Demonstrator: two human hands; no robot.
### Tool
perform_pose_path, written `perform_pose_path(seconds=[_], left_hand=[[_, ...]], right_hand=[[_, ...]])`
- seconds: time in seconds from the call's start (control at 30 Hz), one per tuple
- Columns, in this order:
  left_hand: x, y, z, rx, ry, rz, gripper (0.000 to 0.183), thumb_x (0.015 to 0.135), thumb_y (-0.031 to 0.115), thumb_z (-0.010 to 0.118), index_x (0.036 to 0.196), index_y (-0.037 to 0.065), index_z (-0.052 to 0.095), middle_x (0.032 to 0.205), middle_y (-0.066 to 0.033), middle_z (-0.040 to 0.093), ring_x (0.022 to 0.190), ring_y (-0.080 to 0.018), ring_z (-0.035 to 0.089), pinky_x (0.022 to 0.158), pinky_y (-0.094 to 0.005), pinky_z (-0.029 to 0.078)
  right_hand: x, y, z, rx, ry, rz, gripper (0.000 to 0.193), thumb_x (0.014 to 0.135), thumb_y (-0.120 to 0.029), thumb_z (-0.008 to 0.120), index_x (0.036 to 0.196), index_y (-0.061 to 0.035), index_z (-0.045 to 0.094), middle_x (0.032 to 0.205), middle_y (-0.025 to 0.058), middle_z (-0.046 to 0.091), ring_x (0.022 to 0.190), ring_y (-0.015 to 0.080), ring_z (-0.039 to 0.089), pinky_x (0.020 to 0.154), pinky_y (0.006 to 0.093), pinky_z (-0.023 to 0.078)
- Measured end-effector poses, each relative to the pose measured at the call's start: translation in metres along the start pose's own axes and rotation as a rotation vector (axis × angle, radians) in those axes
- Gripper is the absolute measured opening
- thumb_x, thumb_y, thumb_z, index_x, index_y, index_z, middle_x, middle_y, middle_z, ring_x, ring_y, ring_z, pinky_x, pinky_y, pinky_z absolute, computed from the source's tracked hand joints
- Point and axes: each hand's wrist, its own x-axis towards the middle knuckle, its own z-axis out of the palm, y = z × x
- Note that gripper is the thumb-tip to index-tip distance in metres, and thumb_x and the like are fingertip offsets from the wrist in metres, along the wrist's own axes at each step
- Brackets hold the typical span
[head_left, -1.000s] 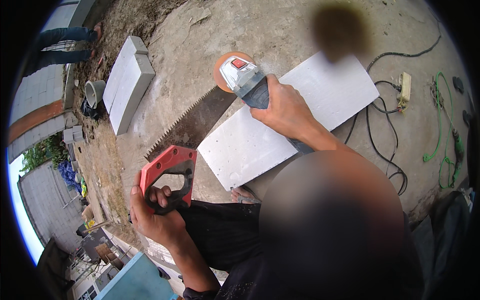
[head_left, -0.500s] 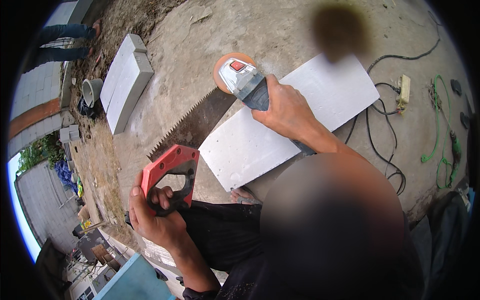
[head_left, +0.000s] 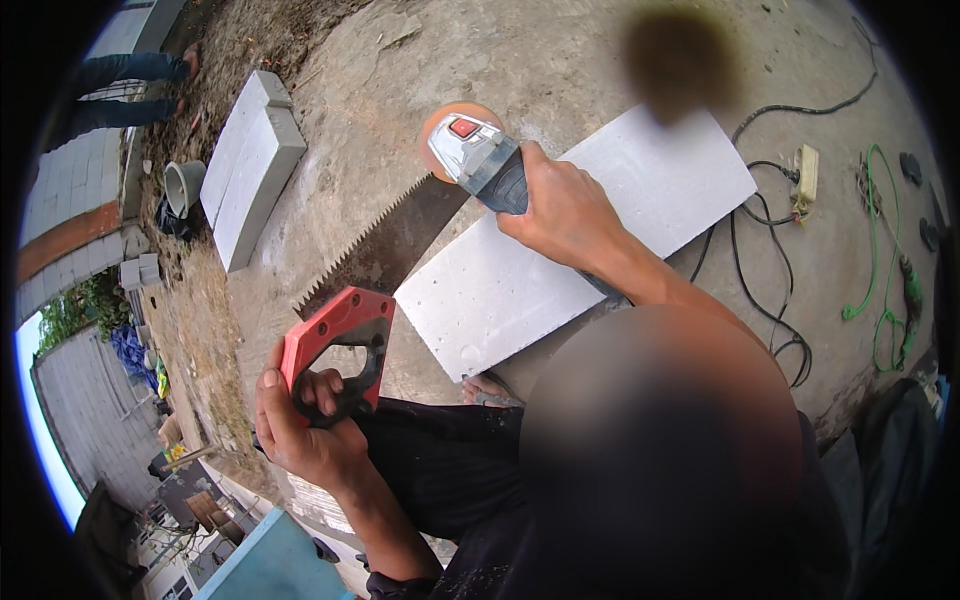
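My left hand [head_left: 315, 425] is closed around the red and black handle of a hand saw [head_left: 385, 245], its toothed edge facing up and to the left. In my right hand [head_left: 570, 215] is an angle grinder [head_left: 490, 165] with a silver head and an orange-brown disc [head_left: 455, 120]. The disc is at the far end of the saw blade, close to its teeth; whether they touch I cannot tell. A long white block [head_left: 500, 290] lies under my right arm, beside the saw. One bare foot [head_left: 488, 390] shows at the block's near edge.
More white blocks [head_left: 255, 165] lie at the far left, beside a grey bucket [head_left: 183, 185]. Another person's legs [head_left: 130, 85] stand beyond. Black cables [head_left: 780, 260], a pale power strip [head_left: 808, 178] and a green cord [head_left: 880, 240] lie on the concrete at right. A blue panel [head_left: 275, 565] is at lower left.
The grinder and my right hand have shifted slightly left and up along the saw's far end. My left hand and the saw have barely moved.
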Motion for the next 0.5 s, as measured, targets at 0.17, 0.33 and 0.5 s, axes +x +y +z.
perform_pose_path(seconds=[0.17,0.33,0.5], left_hand=[[0.001,0.001,0.001,0.003,0.005,-0.016,0.040,0.106,0.022,0.055,0.122,-0.013,0.067,0.070,-0.0022,0.048,0.055,-0.0105,0.044,0.059,-0.0309,0.045],[0.002,0.001,0.000,0.012,0.032,-0.020,0.041,0.107,0.022,0.053,0.123,-0.013,0.067,0.072,-0.0021,0.048,0.057,-0.0109,0.045,0.061,-0.0310,0.046],[0.004,0.000,-0.001,0.011,0.043,-0.018,0.041,0.106,0.023,0.054,0.123,-0.013,0.067,0.072,-0.0023,0.048,0.057,-0.0110,0.046,0.061,-0.0311,0.047]], right_hand=[[0.005,-0.006,-0.002,-0.036,0.042,-0.028,0.054,0.080,-0.021,0.075,0.119,0.0105,0.053,0.101,0.0326,0.071,0.095,0.0491,0.071,0.085,0.0535,0.057],[0.000,-0.007,-0.008,0.005,0.072,-0.021,0.056,0.080,-0.022,0.075,0.120,0.0110,0.053,0.100,0.0326,0.071,0.095,0.0483,0.072,0.085,0.0527,0.058],[-0.004,-0.002,-0.003,-0.014,0.053,-0.020,0.055,0.080,-0.021,0.075,0.119,0.0111,0.053,0.099,0.0325,0.071,0.094,0.0485,0.072,0.085,0.0523,0.058]])
